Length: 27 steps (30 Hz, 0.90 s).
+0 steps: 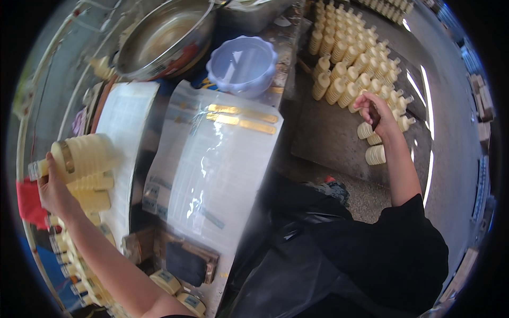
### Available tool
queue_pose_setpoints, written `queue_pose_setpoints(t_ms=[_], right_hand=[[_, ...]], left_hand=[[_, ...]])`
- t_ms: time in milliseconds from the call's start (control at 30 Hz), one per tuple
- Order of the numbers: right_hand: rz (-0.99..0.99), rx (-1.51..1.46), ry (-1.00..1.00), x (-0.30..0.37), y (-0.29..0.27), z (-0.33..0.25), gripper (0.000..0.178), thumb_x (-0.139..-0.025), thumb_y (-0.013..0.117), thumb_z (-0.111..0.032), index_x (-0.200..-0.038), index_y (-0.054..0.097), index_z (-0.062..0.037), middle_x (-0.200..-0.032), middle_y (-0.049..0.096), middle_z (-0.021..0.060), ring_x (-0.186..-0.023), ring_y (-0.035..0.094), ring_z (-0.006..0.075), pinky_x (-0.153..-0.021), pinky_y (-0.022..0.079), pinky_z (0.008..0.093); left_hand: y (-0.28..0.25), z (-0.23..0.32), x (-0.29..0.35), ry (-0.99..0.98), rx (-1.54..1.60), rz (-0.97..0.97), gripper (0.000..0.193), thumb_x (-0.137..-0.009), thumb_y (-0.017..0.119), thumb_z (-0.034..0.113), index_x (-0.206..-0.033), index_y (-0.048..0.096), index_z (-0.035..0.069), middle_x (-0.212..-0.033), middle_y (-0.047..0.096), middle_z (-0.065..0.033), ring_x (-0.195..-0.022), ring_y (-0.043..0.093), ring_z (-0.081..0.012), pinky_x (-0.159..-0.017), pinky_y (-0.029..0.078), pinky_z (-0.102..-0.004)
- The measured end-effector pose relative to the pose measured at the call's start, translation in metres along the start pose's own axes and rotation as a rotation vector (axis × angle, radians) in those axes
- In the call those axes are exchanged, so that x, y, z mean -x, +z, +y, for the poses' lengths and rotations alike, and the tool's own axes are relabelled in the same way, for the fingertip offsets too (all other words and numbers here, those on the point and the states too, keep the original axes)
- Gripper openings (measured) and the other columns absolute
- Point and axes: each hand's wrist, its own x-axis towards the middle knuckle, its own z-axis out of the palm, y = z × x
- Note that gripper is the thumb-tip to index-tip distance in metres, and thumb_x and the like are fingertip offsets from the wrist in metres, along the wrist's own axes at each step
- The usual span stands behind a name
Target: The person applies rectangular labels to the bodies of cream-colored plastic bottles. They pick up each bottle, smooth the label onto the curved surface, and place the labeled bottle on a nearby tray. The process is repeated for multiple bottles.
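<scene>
At the left, my left hand [55,193] is closed around the neck end of a cream ribbed bottle [90,153]. The bottle has a clear cap and a gold band label, and lies tilted above more cream bottles [93,199]. Out to the right, my right hand [377,112] hovers at the near edge of a crowd of cream ribbed bottles [350,79]. Its fingers are loosely curled and apart, with a dark patch at the palm and no bottle visible in them. Below that hand, a single ribbed bottle [375,155] stands partly behind my forearm.
A glossy clear sheet with gold label strips [241,119] covers the bench in front of me. Behind it are a scalloped lavender bowl [243,63] and a large metal basin [164,37]. A dark pad in a wooden box [185,264] sits near my left forearm. A red cloth [31,204] hangs far left.
</scene>
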Motion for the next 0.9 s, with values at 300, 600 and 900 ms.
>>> queue_pose_setpoints(t_ms=[300, 600, 900], right_hand=[[0.459, 0.312, 0.126, -0.067, -0.146, 0.108, 0.018, -0.097, 0.057, -0.019, -0.103, 0.06, -0.002, -0.073, 0.066, 0.0101, -0.045, 0.055, 0.0182, -0.043, 0.042, 0.0328], [0.34, 1.243, 0.002, -0.232, -0.055, 0.127, 0.066, -0.085, 0.074, -0.048, -0.13, 0.06, -0.0023, -0.107, 0.073, 0.0237, -0.102, 0.071, 0.037, -0.089, 0.054, 0.0477], [0.249, 1.432, -0.293, -0.399, -0.142, 0.208, 0.047, -0.097, 0.059, -0.028, -0.135, 0.049, -0.0026, -0.113, 0.069, 0.0291, -0.104, 0.068, 0.0439, -0.09, 0.054, 0.0516]], left_hand=[[0.062, -0.02, -0.043, -0.087, -0.731, 0.068, 0.063, -0.09, 0.07, 0.06, -0.113, 0.075, 0.002, -0.109, 0.077, -0.0086, -0.096, 0.071, -0.0161, -0.088, 0.054, -0.033], [0.018, -0.08, -0.05, -0.146, -0.135, -0.067, 0.055, -0.098, 0.07, 0.03, -0.141, 0.054, 0.0, -0.127, 0.066, -0.0101, -0.111, 0.064, -0.0203, -0.097, 0.052, -0.0335], [-0.057, -0.008, 0.111, -0.152, -0.423, -0.181, 0.038, -0.104, 0.062, 0.013, -0.139, 0.058, 0.001, -0.117, 0.067, -0.0069, -0.109, 0.062, -0.0132, -0.096, 0.048, -0.0286]])
